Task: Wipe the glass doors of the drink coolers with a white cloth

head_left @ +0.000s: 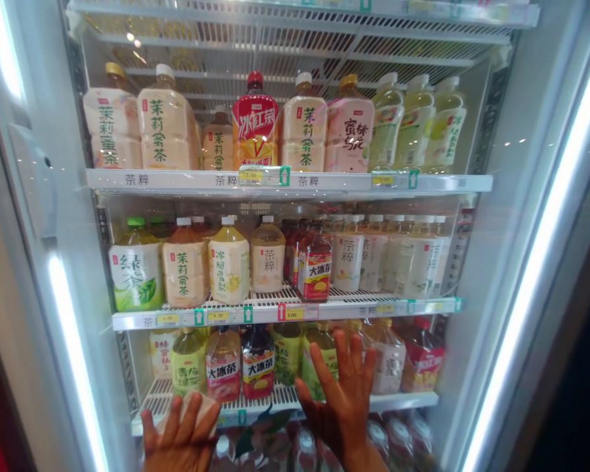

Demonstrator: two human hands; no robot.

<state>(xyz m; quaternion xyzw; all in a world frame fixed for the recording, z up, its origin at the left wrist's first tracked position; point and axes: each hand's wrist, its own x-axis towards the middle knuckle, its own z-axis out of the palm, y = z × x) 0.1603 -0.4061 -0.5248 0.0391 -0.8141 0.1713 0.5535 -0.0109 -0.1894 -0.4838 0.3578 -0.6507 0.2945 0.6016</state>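
My left hand (179, 436) is low on the left, its fingers spread over a pale cloth or tissue (209, 413) that shows past the fingertips. It seems to press this flat against the glass door (285, 203) of a drinks cooler; faint reflections mark the pane. To the right, my right hand (341, 396) is open with fingers apart, up against or just off the glass, holding nothing. Behind the hands are the lower shelf (408, 401) and its tea bottles, including a dark-capped bottle (258, 364) and a green-labelled bottle (319, 357) partly covered by my right fingers.
Several bottles line the upper shelf (334, 182) and the middle shelf (255, 314), among them a red-capped bottle (255, 124). Price tags run along the shelf edges. Bright light strips (73, 354) flank the shelves, and a pale door handle (34, 177) is at left.
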